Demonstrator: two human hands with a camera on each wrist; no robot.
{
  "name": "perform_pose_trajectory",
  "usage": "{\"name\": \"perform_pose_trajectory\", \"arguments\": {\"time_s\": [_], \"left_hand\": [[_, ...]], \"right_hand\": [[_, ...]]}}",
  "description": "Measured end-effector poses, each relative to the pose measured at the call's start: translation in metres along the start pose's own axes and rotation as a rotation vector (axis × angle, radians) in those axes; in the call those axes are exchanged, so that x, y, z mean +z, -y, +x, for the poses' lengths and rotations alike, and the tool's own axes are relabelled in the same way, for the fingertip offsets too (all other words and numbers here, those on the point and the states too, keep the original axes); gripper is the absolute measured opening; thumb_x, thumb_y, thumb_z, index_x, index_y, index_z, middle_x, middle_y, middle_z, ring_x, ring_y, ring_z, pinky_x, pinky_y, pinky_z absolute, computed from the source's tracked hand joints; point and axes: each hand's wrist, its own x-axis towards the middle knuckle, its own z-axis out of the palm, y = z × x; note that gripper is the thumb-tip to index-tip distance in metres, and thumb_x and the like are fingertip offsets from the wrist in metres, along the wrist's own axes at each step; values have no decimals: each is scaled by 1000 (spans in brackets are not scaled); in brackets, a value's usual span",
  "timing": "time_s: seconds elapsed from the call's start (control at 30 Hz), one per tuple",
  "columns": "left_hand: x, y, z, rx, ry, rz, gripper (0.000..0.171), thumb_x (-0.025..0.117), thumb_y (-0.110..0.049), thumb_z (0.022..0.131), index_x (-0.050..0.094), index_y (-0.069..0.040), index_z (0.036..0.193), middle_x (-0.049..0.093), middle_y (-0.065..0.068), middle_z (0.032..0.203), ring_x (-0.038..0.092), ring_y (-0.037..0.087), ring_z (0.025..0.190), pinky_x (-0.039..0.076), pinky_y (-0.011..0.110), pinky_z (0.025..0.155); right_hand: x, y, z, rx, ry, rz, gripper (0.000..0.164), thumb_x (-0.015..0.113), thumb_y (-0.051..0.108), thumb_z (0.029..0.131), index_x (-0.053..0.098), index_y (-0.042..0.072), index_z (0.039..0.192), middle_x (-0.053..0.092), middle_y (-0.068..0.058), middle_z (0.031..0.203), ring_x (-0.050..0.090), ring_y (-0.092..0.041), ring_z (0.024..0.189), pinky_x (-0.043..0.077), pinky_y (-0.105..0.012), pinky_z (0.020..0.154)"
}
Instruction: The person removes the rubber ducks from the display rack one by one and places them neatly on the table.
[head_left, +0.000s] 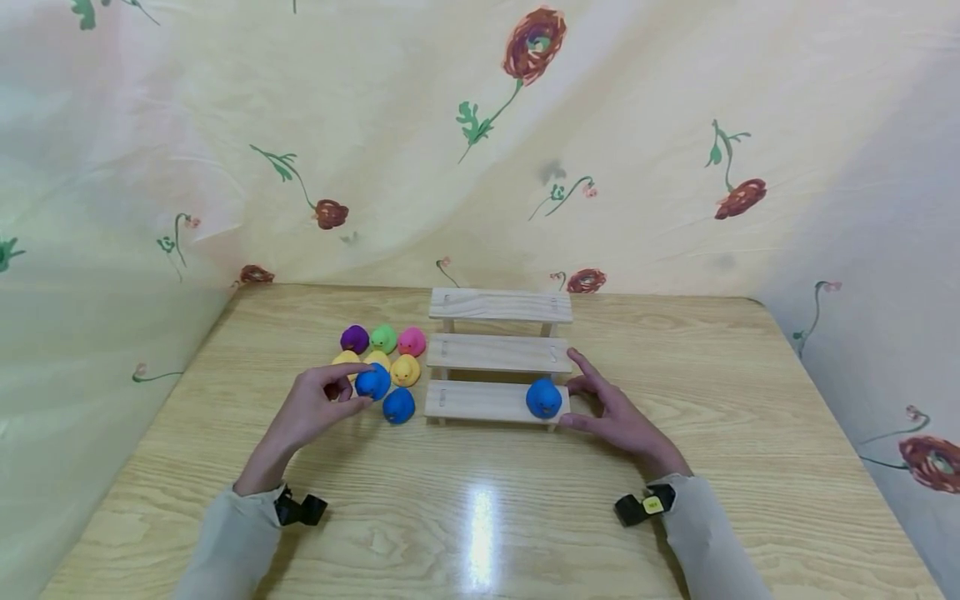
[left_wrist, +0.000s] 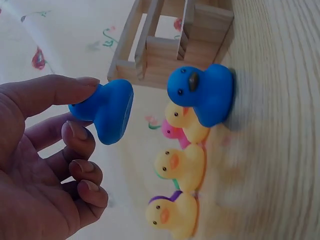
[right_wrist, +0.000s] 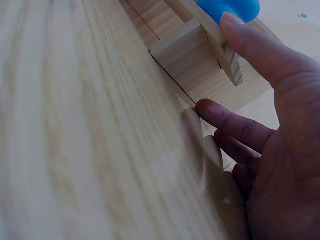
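Observation:
Between thumb and forefinger my left hand (head_left: 318, 404) pinches a blue toy duck (left_wrist: 114, 111), raised above the table and tipped over in the left wrist view. Another blue duck (head_left: 399, 405) stands upright on the table just beside it. My right hand (head_left: 617, 417) is at the right end of a three-step wooden stand (head_left: 480, 402), fingers spread and holding nothing. Its thumb (right_wrist: 250, 37) lies at the lowest step's edge, close against a third blue duck (head_left: 543, 398) sitting on that step. The other right fingers are low beside the stand's side.
Behind the lifted duck stand three yellow ducks (head_left: 405, 371), two partly hidden by it and my left hand. Farther back is a row of a purple duck (head_left: 355, 338), a green duck (head_left: 384, 338) and a pink duck (head_left: 411, 342). A flowered cloth (head_left: 405, 167) hangs behind the wooden table (head_left: 420, 517).

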Motion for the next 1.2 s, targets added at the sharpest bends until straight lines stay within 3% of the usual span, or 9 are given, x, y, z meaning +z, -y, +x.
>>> {"name": "perform_pose_trajectory", "arguments": {"time_s": [0.4, 0.73, 1.2], "left_hand": [[-3, 20, 4, -89, 75, -3, 37, 73, -3, 86, 68, 5, 121, 51, 2, 73, 45, 8, 63, 35, 20, 53], [-1, 33, 6, -97, 150, -27, 42, 76, -1, 83, 67, 6, 123, 52, 3, 71, 46, 8, 61, 37, 21, 53], [4, 41, 9, -156, 181, 4, 41, 73, 2, 83, 66, 6, 123, 52, 3, 73, 46, 12, 64, 37, 22, 54]], "right_hand": [[0, -2, 0, -20, -2, -3, 94, 72, 24, 93, 8, 40, 160, 59, -15, 134, 52, -37, 129, 30, -65, 113], [0, -2, 0, -16, -3, -10, 94, 71, 25, 93, 8, 41, 160, 58, -16, 135, 52, -39, 130, 31, -66, 113], [1, -3, 1, -17, -9, 0, 94, 72, 24, 93, 9, 41, 160, 59, -16, 133, 51, -38, 129, 28, -66, 113]]}}
